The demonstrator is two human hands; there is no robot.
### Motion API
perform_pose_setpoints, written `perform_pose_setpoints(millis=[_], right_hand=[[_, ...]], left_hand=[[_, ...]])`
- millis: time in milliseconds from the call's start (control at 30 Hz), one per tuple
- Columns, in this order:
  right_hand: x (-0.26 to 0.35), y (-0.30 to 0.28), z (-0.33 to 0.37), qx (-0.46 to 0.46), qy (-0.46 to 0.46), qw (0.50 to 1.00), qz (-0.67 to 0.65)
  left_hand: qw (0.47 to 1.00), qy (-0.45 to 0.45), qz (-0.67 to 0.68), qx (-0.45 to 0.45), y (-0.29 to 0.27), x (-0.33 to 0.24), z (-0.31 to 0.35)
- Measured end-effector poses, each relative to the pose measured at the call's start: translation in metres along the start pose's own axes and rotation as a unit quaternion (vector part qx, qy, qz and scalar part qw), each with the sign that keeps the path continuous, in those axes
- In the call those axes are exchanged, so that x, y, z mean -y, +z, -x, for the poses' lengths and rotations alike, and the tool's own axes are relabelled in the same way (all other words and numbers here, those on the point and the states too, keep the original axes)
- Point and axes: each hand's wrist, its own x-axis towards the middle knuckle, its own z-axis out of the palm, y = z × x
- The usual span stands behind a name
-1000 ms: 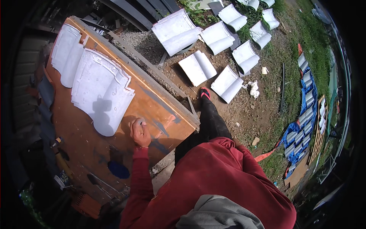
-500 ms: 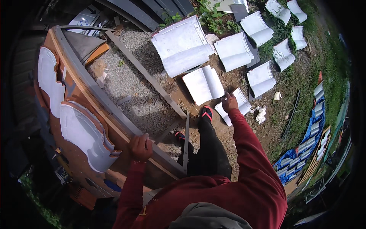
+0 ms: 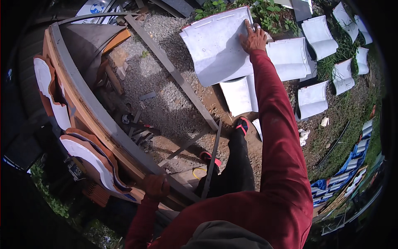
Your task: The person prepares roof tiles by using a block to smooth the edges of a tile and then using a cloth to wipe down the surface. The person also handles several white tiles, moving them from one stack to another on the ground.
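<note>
Many curved tiles with smooth whitish faces lie about, the large white tile [image 3: 215, 45] showing a reddish edge and a rolled lower side as it sits ahead of the person above rough grey gravel [image 3: 166, 103], while rust-brown stacked tiles [image 3: 89, 155] rest on the wooden table [image 3: 93, 101]. The right hand [image 3: 253, 39], its arm stretched forward, lies open with fingers spread over that tile's right side. The left hand [image 3: 155, 185] is curled low by the table's edge; whether it grips anything cannot be told.

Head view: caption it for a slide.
Right hand at a white roof tile, left hand at the table edge.
</note>
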Motion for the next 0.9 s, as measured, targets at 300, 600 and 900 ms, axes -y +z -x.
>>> perform_pose_setpoints(millis=[300, 600, 900], right_hand=[[-0.010, 0.004, 0.005, 0.012, -0.001, 0.997, -0.073], [-0.011, -0.011, -0.010, 0.100, 0.001, 0.994, -0.045], [-0.014, -0.010, 0.043, 0.118, 0.032, 0.992, 0.015]], left_hand=[[1.000, 0.007, -0.002, 0.005, -0.001, 0.003, -0.005], [1.000, -0.009, -0.004, 0.010, 0.000, 0.000, -0.004], [0.999, -0.008, -0.047, -0.010, 0.001, -0.005, -0.015]])
